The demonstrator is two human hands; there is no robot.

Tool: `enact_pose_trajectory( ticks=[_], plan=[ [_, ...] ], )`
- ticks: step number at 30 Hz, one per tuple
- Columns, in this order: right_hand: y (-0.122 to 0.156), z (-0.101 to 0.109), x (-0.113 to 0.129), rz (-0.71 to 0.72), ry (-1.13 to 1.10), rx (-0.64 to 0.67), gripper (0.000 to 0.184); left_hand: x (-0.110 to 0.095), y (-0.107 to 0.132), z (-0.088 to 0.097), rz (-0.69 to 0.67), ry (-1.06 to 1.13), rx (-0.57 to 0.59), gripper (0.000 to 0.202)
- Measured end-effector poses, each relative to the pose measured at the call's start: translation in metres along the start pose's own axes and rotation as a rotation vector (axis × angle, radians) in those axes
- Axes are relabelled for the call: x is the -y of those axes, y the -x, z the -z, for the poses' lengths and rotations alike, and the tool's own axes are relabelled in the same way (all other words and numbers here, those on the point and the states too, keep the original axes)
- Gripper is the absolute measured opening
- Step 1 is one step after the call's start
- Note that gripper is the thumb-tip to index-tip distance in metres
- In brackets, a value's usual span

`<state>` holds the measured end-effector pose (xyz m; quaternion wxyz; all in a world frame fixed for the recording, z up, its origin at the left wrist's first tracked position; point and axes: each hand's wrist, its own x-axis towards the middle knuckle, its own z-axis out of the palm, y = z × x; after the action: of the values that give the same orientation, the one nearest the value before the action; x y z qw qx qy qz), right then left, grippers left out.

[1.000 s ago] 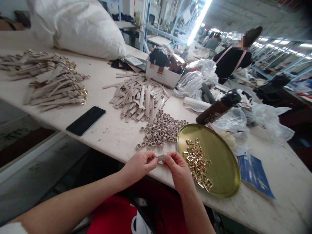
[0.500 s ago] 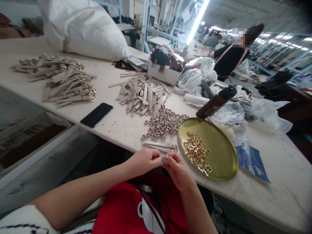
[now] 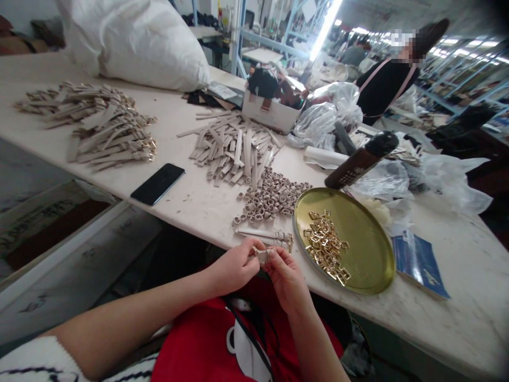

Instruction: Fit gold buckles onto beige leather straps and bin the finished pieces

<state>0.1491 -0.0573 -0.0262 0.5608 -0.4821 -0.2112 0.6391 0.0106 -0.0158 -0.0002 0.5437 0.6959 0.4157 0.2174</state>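
Observation:
Close to the table's front edge, my left hand [image 3: 241,265] and my right hand [image 3: 287,277] pinch a small beige strap [image 3: 263,257] between them. Fingers cover most of the strap, and any buckle on it is too small to make out. Just beyond my hands lie a few beige straps with gold buckles [image 3: 264,235]. Behind them spreads a heap of small beige loops [image 3: 266,199], then a pile of flat beige strips [image 3: 234,151]. Right of my hands, gold buckles [image 3: 326,245] lie in a round gold-coloured tray [image 3: 371,257].
A dark phone [image 3: 158,184] and a pile of buckled straps [image 3: 107,124] lie to the left. Behind stand a white sack [image 3: 135,45] and a filled box [image 3: 270,111]. A brown bottle [image 3: 360,161], plastic bags and a blue booklet [image 3: 420,263] are on the right. Another person [image 3: 385,87] is beyond.
Both hands have shifted slightly, and more of the beige strap shows between the fingers. The camera view has moved a little. Both hands still grip the strap.

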Motion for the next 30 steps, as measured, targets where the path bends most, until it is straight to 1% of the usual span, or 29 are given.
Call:
enact_pose_trajectory(
  ticks=[2,5,7,11,13,15,17,19,21,22,24,27,30],
  plan=[
    [-0.002,-0.001,-0.002,-0.008,0.013,0.001,0.017,0.003,-0.002,0.000,0.006,0.018,0.015,0.017],
    [-0.004,-0.003,-0.004,-0.024,0.039,0.025,0.018,0.008,-0.007,0.001,0.013,0.059,0.012,0.015],
    [-0.005,-0.004,-0.004,-0.010,0.036,0.033,0.019,0.011,-0.012,0.003,0.019,0.111,0.020,0.013],
    [-0.005,-0.004,-0.002,0.016,-0.091,0.036,0.032,0.014,-0.017,0.007,0.044,0.210,0.087,0.013],
    [-0.005,-0.003,-0.002,-0.008,-0.136,0.034,0.026,0.011,-0.017,0.008,0.038,0.237,0.116,0.013],
    [-0.005,-0.003,-0.003,-0.049,-0.146,0.045,0.016,0.007,-0.015,0.010,0.020,0.236,0.131,0.012],
    [-0.003,-0.001,-0.004,-0.124,-0.151,0.088,0.018,0.003,-0.013,0.012,0.025,0.170,0.131,0.014],
    [-0.001,0.002,-0.005,-0.233,-0.174,0.148,0.020,0.001,-0.010,0.014,0.063,0.035,0.123,0.018],
    [0.002,0.005,-0.005,-0.326,-0.218,0.187,0.017,0.003,-0.009,0.014,0.114,-0.088,0.124,0.023],
    [0.004,0.006,-0.005,-0.358,-0.244,0.194,0.014,0.005,-0.008,0.014,0.136,-0.114,0.131,0.025],
    [0.009,0.008,-0.006,-0.379,-0.287,0.196,0.012,0.009,-0.006,0.012,0.173,-0.080,0.154,0.029],
    [0.017,0.006,-0.008,-0.312,-0.293,0.184,0.015,0.010,0.001,0.009,0.200,0.064,0.191,0.034],
    [0.023,0.000,-0.011,-0.124,-0.201,0.093,0.023,0.005,0.010,0.009,0.178,0.175,0.206,0.033]
  ],
)
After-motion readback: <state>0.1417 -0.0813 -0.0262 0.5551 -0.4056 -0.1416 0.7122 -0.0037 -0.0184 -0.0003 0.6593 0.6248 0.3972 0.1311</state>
